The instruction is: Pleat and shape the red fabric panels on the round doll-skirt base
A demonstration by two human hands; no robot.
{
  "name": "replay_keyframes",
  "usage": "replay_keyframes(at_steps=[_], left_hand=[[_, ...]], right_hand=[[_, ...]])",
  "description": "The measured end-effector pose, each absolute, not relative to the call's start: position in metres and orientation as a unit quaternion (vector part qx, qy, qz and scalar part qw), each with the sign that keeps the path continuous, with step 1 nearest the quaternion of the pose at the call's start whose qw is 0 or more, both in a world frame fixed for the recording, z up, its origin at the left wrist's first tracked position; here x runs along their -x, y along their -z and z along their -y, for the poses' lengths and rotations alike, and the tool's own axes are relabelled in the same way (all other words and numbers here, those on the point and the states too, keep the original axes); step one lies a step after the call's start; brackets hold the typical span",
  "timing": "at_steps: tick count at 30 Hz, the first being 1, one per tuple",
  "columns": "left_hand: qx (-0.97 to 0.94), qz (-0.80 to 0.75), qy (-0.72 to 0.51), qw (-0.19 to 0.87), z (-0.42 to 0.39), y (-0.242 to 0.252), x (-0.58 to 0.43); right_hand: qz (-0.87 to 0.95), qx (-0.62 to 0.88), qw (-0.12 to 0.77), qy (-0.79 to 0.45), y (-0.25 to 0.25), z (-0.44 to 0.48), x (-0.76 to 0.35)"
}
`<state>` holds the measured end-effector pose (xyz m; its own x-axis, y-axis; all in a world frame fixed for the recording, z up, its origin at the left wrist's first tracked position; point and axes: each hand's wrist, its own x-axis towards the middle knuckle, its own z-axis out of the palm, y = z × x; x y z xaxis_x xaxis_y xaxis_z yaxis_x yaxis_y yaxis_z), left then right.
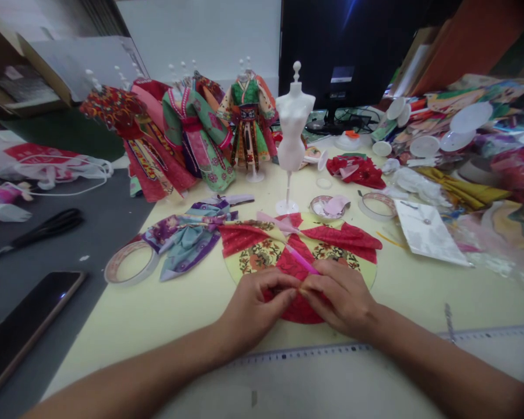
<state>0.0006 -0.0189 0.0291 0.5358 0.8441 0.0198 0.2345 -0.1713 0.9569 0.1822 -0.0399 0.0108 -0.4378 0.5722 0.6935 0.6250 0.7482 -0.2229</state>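
Directly before us, a round-spread red and yellow cloth garment with dark floral panels (pixel 283 265) lies flat on the cream tabletop (pixel 192 308), and both our hands rest over its near half. Our right hand (pixel 343 297) grasps a slim bright-pink pen-like tool (pixel 303 260), its tip pointing away from us across the cloth. Our left hand (pixel 262 299) brings thumb and forefinger together against the right fingertips; whether cloth is caught between them, we cannot tell. Just beyond the garment we see a white plastic dress-form torso on a stand (pixel 293 125). To our left, a purple and pale-blue patterned cloth piece (pixel 190 235) lies beside a roll of whitish tape (pixel 146 274). Nearer us, a ruled strip with dark graduations (pixel 305 353) crosses beneath our forearms.
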Motion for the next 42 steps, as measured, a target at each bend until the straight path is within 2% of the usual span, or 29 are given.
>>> replay_keyframes(at_steps=[5, 18, 31, 37, 39, 42], left_hand=[[-0.760, -0.361, -0.318, 0.436, 0.0210, -0.0241, -0.0002], [-0.770, -0.348, -0.314, 0.434, 0.0171, -0.0229, 0.0002], [-0.818, -0.313, -0.326, 0.356, 0.0199, -0.0198, 0.0012], [-0.849, -0.284, -0.346, 0.280, 0.0218, -0.0195, 0.0007], [-0.846, -0.291, -0.338, 0.292, 0.0226, -0.0197, 0.0004], [-0.813, -0.328, -0.312, 0.365, 0.0234, -0.0215, 0.0002]], right_hand=[[0.850, 0.345, 0.397, 0.026, -0.0072, 0.0420, -0.1832], [0.857, 0.343, 0.385, -0.016, -0.0084, 0.0430, -0.1855], [0.866, 0.358, 0.346, -0.051, -0.0097, 0.0436, -0.1829], [0.874, 0.352, 0.333, -0.039, -0.0096, 0.0460, -0.1812], [0.877, 0.349, 0.329, -0.039, -0.0095, 0.0470, -0.1816], [0.878, 0.343, 0.329, -0.052, -0.0097, 0.0475, -0.1823]])
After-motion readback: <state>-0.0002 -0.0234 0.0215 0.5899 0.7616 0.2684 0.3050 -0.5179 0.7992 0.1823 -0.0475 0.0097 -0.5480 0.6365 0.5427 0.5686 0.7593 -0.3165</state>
